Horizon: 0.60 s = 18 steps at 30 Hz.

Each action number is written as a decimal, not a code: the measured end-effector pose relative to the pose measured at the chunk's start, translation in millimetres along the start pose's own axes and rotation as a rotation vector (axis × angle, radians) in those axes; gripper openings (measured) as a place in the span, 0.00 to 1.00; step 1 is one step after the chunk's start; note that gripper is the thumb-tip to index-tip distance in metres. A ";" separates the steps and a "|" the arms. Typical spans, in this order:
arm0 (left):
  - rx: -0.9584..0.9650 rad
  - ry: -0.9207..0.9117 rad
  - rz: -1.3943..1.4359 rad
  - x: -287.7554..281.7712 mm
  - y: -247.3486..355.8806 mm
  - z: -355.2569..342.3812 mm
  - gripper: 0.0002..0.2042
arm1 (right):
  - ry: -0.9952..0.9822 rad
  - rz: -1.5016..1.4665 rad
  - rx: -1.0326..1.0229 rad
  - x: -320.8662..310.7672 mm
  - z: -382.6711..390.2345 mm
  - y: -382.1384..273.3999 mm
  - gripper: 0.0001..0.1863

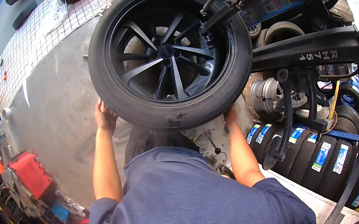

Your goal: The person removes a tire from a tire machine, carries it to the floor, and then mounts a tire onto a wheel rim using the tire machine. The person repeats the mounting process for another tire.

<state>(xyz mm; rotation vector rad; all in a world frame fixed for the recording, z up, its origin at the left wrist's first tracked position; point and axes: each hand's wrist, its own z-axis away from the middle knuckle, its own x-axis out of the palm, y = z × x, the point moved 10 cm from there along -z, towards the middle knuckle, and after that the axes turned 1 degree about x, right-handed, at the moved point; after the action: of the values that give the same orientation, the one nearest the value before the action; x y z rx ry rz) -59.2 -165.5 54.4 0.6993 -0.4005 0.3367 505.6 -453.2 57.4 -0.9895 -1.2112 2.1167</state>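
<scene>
A black tyre (109,90) sits around a black-and-silver alloy rim (166,52) in front of me. My left hand (106,117) is at the tyre's near left edge, fingers curled against its side. My right hand (230,114) is at the near right edge, its fingers mostly hidden beneath the tyre. At the rim's right side, the tool head (207,29) of a tyre changing machine reaches down between rim and tyre. A scuffed mark shows on the near sidewall.
The machine's black arm (309,51) stretches across the right, with a pedal-like bar (281,143) hanging below. Rows of labelled tyres (306,155) and a silver rim (266,94) stand there. Red toolboxes (31,173) line the left. Grey floor (54,93) lies between.
</scene>
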 end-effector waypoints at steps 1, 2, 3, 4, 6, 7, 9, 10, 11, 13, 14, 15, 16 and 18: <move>-0.063 0.020 0.069 1.4 -11.7 1.1 0.34 | 0.051 -0.078 0.011 -8.0 -1.5 0.9 0.39; -0.067 -0.022 0.120 11.5 -19.7 1.5 0.32 | 0.024 -0.114 0.130 -16.6 -4.6 5.9 0.42; -0.123 -0.015 0.228 17.1 -33.3 3.2 0.33 | 0.045 -0.121 0.250 -23.9 -4.4 11.4 0.44; -0.123 0.000 0.298 22.6 -43.0 3.4 0.33 | 0.035 -0.100 0.238 -33.6 -4.7 1.0 0.43; -0.160 0.008 0.410 33.5 -66.7 5.4 0.34 | -0.029 -0.051 0.179 -43.6 -3.3 -25.1 0.41; -0.157 0.033 0.430 35.7 -78.3 5.8 0.34 | -0.010 -0.018 0.173 -52.1 -1.0 -36.3 0.41; -0.177 0.145 0.492 30.1 -103.0 3.8 0.32 | 0.012 0.017 0.151 -62.6 3.2 -58.8 0.41; -0.173 0.125 0.519 31.4 -112.3 1.5 0.31 | 0.019 0.015 0.137 -65.1 5.2 -69.3 0.41; -0.169 0.103 0.547 32.9 -121.4 -1.7 0.30 | -0.017 -0.010 0.102 -61.8 5.5 -81.7 0.42; -0.170 0.069 0.578 32.6 -137.8 -8.7 0.28 | -0.004 0.028 -0.005 -62.7 6.5 -110.2 0.40; -0.174 0.060 0.580 31.4 -144.6 -11.6 0.28 | 0.009 0.026 -0.101 -64.4 7.8 -129.7 0.40; -0.192 0.093 0.580 26.6 -152.1 -13.5 0.28 | 0.020 0.019 -0.196 -62.2 9.2 -148.1 0.39; -0.188 0.046 0.603 29.9 -153.5 -15.7 0.28 | -0.002 0.077 -0.162 -63.3 11.0 -158.2 0.38; -0.234 0.062 0.643 29.4 -159.0 -15.7 0.29 | -0.102 0.081 -0.383 -51.9 21.6 -204.1 0.33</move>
<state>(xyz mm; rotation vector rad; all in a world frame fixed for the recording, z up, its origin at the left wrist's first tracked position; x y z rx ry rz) 38.1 -264.1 -30.5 0.3140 -0.5911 0.9007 534.1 -404.1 261.4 -1.1156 -1.6978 2.0592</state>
